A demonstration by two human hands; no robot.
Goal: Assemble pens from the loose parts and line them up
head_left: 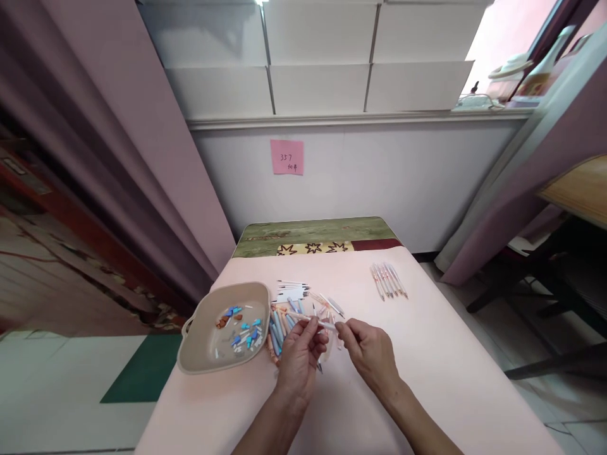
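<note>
My left hand (pixel 300 355) and my right hand (pixel 368 352) meet over a pink table (pixel 427 379). Both pinch one thin pale pen (pixel 317 321), the left near its middle, the right at its right end. Just behind and left of my hands lies a loose pile of pen barrels and parts (pixel 289 313) in blue, orange and white. A beige tray (pixel 208 354) with small blue and brown caps sits left of the pile.
A row of several finished pens (pixel 389 280) lies at the table's far right. A pink note (pixel 286 156) sticks to the white wall behind. Purple curtains hang on both sides, and a dark chair frame (pixel 535 303) stands to the right.
</note>
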